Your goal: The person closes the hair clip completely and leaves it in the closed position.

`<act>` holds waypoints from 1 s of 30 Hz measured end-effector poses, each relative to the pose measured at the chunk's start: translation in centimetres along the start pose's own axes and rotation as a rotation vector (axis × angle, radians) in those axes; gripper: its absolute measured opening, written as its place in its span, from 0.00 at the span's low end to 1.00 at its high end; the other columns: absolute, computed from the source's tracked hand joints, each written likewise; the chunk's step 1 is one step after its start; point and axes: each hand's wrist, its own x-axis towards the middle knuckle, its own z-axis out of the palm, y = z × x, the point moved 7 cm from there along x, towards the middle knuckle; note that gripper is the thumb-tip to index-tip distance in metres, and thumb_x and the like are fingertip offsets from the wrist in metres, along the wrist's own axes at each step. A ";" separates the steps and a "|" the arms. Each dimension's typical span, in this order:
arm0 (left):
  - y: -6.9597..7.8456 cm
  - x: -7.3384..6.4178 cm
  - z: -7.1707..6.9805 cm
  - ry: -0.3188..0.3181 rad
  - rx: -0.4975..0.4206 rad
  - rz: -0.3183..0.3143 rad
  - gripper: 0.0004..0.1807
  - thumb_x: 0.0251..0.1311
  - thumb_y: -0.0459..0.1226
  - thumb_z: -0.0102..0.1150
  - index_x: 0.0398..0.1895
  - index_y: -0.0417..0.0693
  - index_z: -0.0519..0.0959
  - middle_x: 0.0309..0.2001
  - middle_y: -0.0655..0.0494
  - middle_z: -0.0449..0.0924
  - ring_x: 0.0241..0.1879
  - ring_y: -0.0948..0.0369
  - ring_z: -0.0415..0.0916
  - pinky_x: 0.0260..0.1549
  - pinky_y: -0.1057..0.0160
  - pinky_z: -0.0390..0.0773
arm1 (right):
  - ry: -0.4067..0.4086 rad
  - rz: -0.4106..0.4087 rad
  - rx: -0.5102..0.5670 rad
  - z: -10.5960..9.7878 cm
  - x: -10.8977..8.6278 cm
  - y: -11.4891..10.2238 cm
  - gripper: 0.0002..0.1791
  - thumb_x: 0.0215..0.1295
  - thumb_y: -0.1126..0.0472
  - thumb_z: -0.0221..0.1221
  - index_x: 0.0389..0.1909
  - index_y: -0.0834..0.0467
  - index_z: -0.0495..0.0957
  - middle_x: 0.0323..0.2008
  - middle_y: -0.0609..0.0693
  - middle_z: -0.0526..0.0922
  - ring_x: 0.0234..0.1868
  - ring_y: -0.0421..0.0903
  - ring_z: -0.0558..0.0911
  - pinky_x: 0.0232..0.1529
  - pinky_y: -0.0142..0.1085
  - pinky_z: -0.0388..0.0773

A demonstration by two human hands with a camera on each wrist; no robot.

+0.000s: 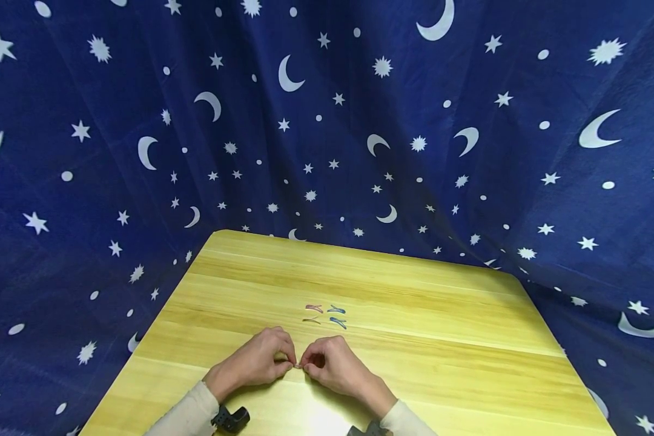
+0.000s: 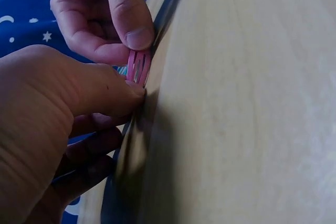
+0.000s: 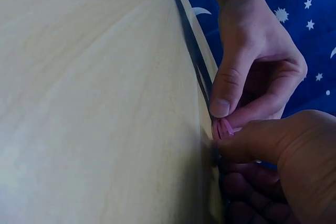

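A small pink snap hair clip [image 2: 138, 67] is held between both hands, low over the near part of the wooden table. My left hand [image 1: 258, 360] pinches one end of it between thumb and fingers. The other end is pinched by my right hand [image 1: 340, 366], whose thumb presses on top of the clip. In the right wrist view the pink clip [image 3: 223, 128] shows only partly, its ends covered by fingertips. Just beyond the hands lie a pink clip [image 1: 314, 308], a brownish clip [image 1: 312, 320], a blue clip [image 1: 336, 309] and a second blue clip [image 1: 338, 323].
The light wooden table [image 1: 441, 315] spreads out around the hands. A dark blue curtain [image 1: 338, 133] with white moons and stars hangs behind and beside it. A black wrist device [image 1: 231, 419] sits by the left sleeve.
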 end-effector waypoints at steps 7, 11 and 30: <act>0.2 0.0 0.1 -0.006 0.034 -0.004 0.09 0.58 0.31 0.79 0.32 0.57 0.92 0.36 0.72 0.86 0.42 0.72 0.79 0.47 0.66 0.83 | -0.009 -0.002 -0.020 0.1 0.0 0.0 0.08 0.65 0.72 0.70 0.34 0.55 0.90 0.29 0.39 0.88 0.29 0.24 0.78 0.31 0.21 0.79; 0.3 0.1 0.1 -0.015 0.035 -0.006 0.09 0.58 0.30 0.78 0.34 0.57 0.92 0.36 0.71 0.86 0.42 0.72 0.79 0.46 0.67 0.83 | -0.013 -0.011 -0.041 0.0 -0.1 -0.2 0.08 0.65 0.72 0.71 0.34 0.54 0.89 0.29 0.40 0.87 0.29 0.24 0.77 0.31 0.21 0.78; -0.5 0.8 -0.9 -0.028 -0.037 -0.074 0.11 0.66 0.36 0.74 0.51 0.50 0.91 0.47 0.60 0.93 0.48 0.66 0.87 0.53 0.59 0.88 | 0.102 -0.059 -0.077 -2.0 -0.7 -0.5 0.07 0.67 0.67 0.74 0.45 0.58 0.91 0.41 0.48 0.93 0.41 0.32 0.86 0.44 0.26 0.85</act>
